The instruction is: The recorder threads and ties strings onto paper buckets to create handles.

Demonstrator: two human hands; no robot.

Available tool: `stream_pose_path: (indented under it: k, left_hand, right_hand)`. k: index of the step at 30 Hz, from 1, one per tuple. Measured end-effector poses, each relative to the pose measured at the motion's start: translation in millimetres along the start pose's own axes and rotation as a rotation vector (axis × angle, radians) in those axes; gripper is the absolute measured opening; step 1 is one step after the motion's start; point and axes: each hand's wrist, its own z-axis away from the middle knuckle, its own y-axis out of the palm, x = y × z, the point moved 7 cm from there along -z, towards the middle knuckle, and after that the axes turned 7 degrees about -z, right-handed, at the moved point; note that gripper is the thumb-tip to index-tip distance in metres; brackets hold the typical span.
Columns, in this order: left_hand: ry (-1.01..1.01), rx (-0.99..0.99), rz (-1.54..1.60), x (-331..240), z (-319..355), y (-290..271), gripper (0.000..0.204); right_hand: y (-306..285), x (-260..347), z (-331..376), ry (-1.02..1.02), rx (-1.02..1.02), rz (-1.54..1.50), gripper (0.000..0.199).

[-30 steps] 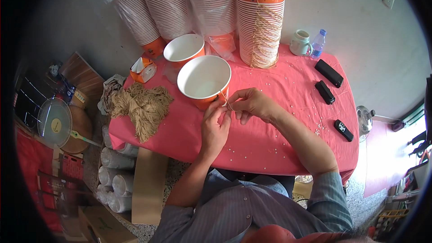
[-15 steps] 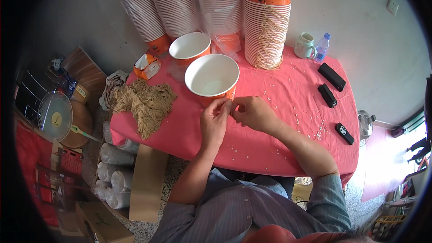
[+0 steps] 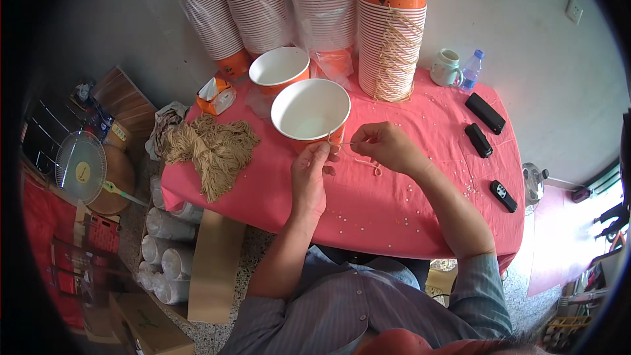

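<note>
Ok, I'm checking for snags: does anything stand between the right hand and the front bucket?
Nothing visible blocks the right hand; only the thin cord it pinches crosses the gap to the front bucket.

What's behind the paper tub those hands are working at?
Behind the nearer tub stands a second orange tub, its white inside visible; the nearer tub hides part of its lower side.

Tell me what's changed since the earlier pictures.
The right hand has moved rightward, away from the left hand, with thin cord stretched between them; a curled strand now shows below. The left hand stays by the front bucket; yarn bundle and tall stack look unmoved.
</note>
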Motion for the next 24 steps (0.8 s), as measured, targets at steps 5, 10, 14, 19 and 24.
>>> stream_pose_path:
  k: [5, 10, 14, 19, 24]
  left_hand:
    - [0.002, -0.009, -0.12, -3.1, 5.2, 11.4, 0.025]
    - [0.018, -0.018, -0.033, 0.6, 0.7, 6.8, 0.025]
    - [-0.02, 0.007, -0.012, -1.6, -2.7, -0.1, 0.022]
    - [-0.041, 0.009, -0.037, -5.3, -3.1, -3.1, 0.025]
    - [-0.05, 0.0, -0.101, -3.7, -2.2, -2.1, 0.028]
  right_hand:
    - [13.6, 10.8, 5.3, -0.095, 0.076, 0.171, 0.012]
    - [21.4, 14.9, 10.4, -0.182, 0.095, 0.334, 0.013]
    - [8.9, 15.5, 9.3, -0.043, 0.103, 0.271, 0.015]
    - [-1.5, 50.0, 25.2, -0.155, -0.019, 0.323, 0.015]
    - [62.1, 130.7, 112.1, -0.515, 0.566, -0.417, 0.022]
